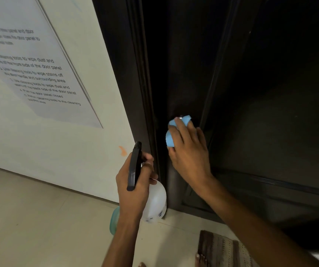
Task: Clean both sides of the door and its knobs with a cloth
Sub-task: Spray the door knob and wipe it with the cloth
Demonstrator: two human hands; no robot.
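Observation:
A dark brown panelled door fills the right side of the view. My right hand grips a light blue cloth wrapped over the door knob, of which only a small shiny bit shows above my fingers. My left hand holds a white spray bottle with a black trigger head, just left of the door's edge and below the knob.
A dark door frame borders a cream wall with a printed instruction sheet and an orange mark. A teal-rimmed object sits on the tiled floor behind my left arm. A striped mat and bare toes lie below.

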